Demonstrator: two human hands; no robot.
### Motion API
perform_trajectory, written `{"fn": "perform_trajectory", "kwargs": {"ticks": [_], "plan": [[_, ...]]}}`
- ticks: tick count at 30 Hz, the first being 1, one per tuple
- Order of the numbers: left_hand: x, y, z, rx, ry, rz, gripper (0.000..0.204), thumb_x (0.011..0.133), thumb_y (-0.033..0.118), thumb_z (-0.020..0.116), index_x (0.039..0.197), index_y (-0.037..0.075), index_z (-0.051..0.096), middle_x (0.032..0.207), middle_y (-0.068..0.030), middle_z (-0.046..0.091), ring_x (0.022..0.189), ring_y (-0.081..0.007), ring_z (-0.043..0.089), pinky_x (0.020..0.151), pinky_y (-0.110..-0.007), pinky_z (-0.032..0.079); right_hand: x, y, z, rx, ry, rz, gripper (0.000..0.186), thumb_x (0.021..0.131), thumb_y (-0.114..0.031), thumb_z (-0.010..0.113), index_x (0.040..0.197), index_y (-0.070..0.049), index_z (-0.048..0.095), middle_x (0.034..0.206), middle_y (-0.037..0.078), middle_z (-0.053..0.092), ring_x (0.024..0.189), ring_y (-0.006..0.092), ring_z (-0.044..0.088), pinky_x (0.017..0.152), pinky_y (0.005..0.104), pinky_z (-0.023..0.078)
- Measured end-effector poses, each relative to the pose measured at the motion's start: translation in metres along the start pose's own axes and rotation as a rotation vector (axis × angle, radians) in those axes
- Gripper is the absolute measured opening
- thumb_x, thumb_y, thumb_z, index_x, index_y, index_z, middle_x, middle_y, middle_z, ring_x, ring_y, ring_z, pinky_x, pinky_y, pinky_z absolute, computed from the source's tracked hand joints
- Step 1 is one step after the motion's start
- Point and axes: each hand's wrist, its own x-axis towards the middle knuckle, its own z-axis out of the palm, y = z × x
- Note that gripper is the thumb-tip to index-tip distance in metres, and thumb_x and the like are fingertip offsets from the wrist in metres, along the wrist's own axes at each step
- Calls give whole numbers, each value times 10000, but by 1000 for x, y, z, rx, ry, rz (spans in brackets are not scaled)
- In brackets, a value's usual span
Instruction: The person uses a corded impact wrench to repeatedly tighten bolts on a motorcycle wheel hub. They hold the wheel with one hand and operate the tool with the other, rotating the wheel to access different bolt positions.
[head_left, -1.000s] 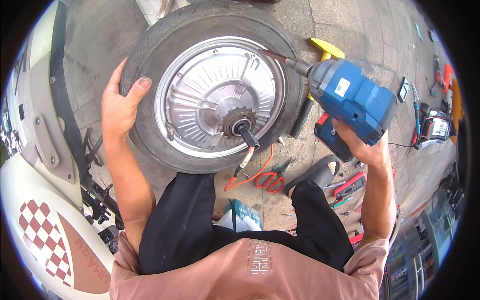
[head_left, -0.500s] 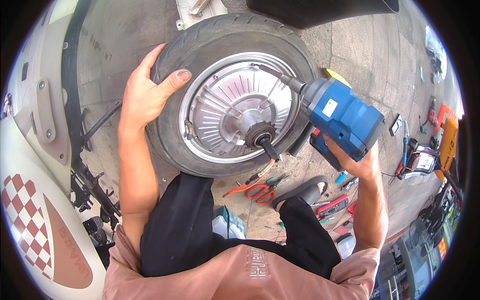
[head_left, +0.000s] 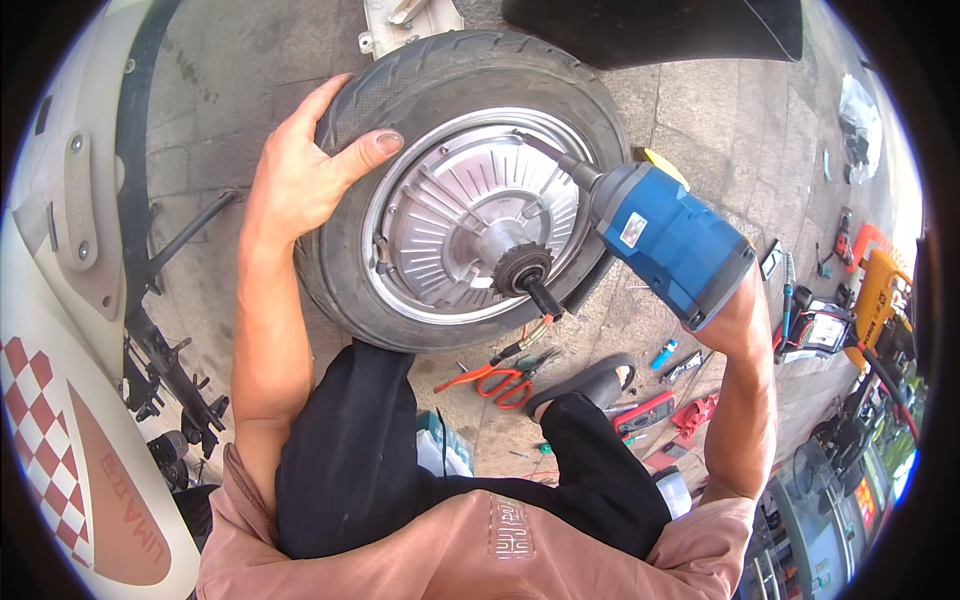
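A wheel with a black tyre and a silver hub motor cover stands tilted before me, the hub's axle and toothed ring facing me. My left hand grips the tyre's upper left side, thumb on the sidewall and fingers over the tread. In my right hand is a blue cordless impact driver; my fingers are mostly hidden behind its body. Its long bit points left to the cover's upper edge, by the rim. Whether the tip sits in a screw, I cannot tell.
To the left stands a white scooter body with a dark frame. Orange-handled cutters, a red multimeter and a blue lighter-like tube lie on the paving. A black bin-like object is beyond the wheel; more tools lie right.
The driver has turned a little in my right hand, and its red and black base has gone out of sight. My left hand keeps its grip on the tyre. The whole view has shifted slightly.
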Motion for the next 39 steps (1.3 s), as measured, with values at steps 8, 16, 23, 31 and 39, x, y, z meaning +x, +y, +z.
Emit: {"fn": "perform_trajectory", "kwargs": {"ticks": [8,16,23,31,39], "plan": [[4,2,0,45,0,14,930,733,530,860,1390,-43,535,1238,-213,682,1168,-273,650,1015,-372,482,31,-20,-27,-216,-82,-99,426,731,-108,783,1131,-15,671,908,177,694,844,398,659,781,403,528],[4,-2,1,83,34,36,929,716,502,877,1391,-38,538,1231,-223,685,1156,-279,660,999,-367,494,7,-26,5,234,-39,399,301,822,-100,761,1089,-16,649,979,102,679,891,200,639,793,364,521],[-4,-4,1,63,62,65,929,697,507,885,1373,-40,556,1217,-235,688,1143,-286,671,993,-375,502,2,-19,12,17,48,-47,241,837,-81,750,1052,-15,661,908,70,651,808,176,617,716,337,510],[-4,-7,1,70,69,70,991,674,571,879,1382,-39,548,1211,-246,687,1141,-297,673,986,-379,508,-2,-17,6,-37,-21,1,269,810,-83,784,1049,-21,676,939,98,667,795,214,636,717,347,517],[-3,-9,1,74,71,67,1008,665,589,877,1383,-37,548,1213,-250,685,1146,-306,672,990,-382,506,4,-15,-1,11,-56,51,300,733,-55,778,1012,-9,680,920,150,688,779,317,666,725,375,525]]}}
